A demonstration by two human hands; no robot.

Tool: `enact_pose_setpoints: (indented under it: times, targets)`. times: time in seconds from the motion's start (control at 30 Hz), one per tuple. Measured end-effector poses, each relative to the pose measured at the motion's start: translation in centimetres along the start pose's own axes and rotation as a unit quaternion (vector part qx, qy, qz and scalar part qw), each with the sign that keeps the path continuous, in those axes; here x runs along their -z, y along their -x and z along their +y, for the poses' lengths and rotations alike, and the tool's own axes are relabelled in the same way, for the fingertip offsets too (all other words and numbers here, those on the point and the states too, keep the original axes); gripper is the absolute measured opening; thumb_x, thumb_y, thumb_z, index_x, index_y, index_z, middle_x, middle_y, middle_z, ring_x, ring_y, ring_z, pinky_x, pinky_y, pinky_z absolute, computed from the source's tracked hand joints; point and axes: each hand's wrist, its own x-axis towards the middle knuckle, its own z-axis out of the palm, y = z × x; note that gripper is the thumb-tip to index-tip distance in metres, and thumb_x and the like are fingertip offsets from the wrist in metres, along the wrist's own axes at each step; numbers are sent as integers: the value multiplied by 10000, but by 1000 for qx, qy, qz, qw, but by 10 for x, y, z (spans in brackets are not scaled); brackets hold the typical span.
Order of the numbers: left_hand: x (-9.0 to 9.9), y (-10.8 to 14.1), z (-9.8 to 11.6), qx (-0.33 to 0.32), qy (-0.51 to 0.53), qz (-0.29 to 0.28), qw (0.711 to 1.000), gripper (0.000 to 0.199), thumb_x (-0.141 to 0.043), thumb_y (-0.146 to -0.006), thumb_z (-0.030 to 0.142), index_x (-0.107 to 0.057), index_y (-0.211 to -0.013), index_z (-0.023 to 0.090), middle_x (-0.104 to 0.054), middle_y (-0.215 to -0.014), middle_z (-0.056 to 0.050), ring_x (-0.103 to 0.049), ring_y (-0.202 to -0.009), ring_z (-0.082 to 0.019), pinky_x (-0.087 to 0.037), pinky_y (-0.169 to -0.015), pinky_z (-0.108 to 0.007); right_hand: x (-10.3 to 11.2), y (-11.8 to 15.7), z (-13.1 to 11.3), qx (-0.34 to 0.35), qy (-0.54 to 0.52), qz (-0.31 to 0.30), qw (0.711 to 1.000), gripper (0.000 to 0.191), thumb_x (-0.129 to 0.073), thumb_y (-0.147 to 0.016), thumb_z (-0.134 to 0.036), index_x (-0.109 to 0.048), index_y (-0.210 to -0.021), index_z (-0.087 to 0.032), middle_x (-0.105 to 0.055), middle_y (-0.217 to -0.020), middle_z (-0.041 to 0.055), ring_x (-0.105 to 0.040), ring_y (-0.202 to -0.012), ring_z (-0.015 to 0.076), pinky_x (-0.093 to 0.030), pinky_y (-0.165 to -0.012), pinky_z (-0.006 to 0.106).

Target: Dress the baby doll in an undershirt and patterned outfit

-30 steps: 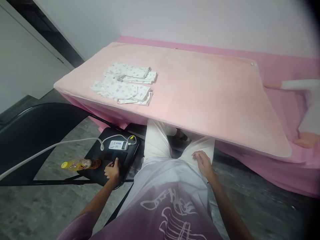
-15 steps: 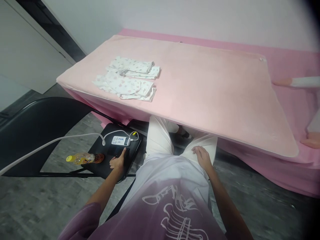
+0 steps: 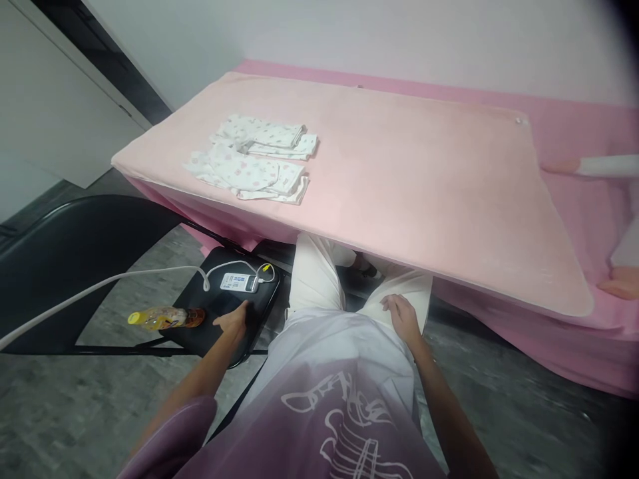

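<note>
Over the black chair seat at my left, my left hand (image 3: 232, 324) has its thumb and fingers apart, with nothing visible in it. Just beyond the hand, a dark, flat shape lies on the seat, too dim to name. A white power bank (image 3: 239, 283) with a small display and a plugged-in cable (image 3: 267, 269) rests farther up the seat. Closer to the chair back, a drink bottle with a yellow cap (image 3: 167, 317) is near my left hand. My right hand (image 3: 402, 314) lies loosely open on my right thigh, on the white trousers, holding nothing.
Before me stands a table with a pale pink cover (image 3: 424, 179). Two folded, patterned baby garments (image 3: 264, 163) lie on its left part. At the right edge are another figure's two hands (image 3: 619, 286) and white sleeves. A thick white cable (image 3: 124, 274) crosses the chair back (image 3: 60, 266).
My left hand has drawn back slightly toward me across the seat, and its fingers have come off the dark flat shape. My right hand stays on my thigh.
</note>
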Motion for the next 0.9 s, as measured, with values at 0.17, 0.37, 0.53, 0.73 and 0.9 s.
enact_pose_setpoints:
  times: [0.17, 0.37, 0.53, 0.73, 0.9]
  targets:
    - [-2, 47, -17, 38, 4, 43, 998, 958, -973, -733, 451, -376, -1437, 192, -687, -1315, -206, -707, -1355, -458, -572, -1172, -600, -3, -8, -27, 2, -46, -48, 998, 490, -406, -1199, -564, -735, -1059, -229, -746, -981, 94, -706, -970, 270, -561, -957, 430]
    - [-40, 110, 32, -214, 151, -106, 959, 878, -997, -700, 436, -437, -1352, 254, -700, -1267, -103, -763, -1177, -305, -612, -1115, -499, -55, -61, -86, 79, -135, -212, 965, 457, -730, -1064, -478, -668, -1447, -238, -718, -1314, 117, -687, -1174, 246, -588, -1086, 434]
    - [-87, 146, 93, -323, 210, -225, 895, 836, -994, -701, 382, -497, -1357, 239, -701, -1272, -115, -733, -1220, -305, -584, -1129, -473, -108, -102, -89, 16, -262, -353, 898, 1220, -981, -821, -459, -241, -1763, -230, -650, -1432, 149, -678, -1263, 258, -620, -1075, 427]
    - [-132, 155, 120, -317, 233, -338, 855, 832, -971, -750, 428, -516, -1415, 219, -687, -1345, -127, -707, -1251, -297, -560, -1159, -489, -121, -113, -47, -95, -304, -303, 898, 1410, -1013, -742, -457, -98, -1786, -216, -664, -1156, 45, -694, -1115, 247, -605, -1086, 457]
    - [-147, 155, 118, -298, 259, -408, 823, 736, -880, -887, 608, -538, -1424, 238, -687, -1379, -123, -674, -1315, -296, -524, -1211, -480, -116, -109, -27, -79, -361, -241, 898, 1210, -1026, -723, -429, -340, -1709, -275, -623, -1444, 117, -609, -1424, 301, -547, -1227, 493]
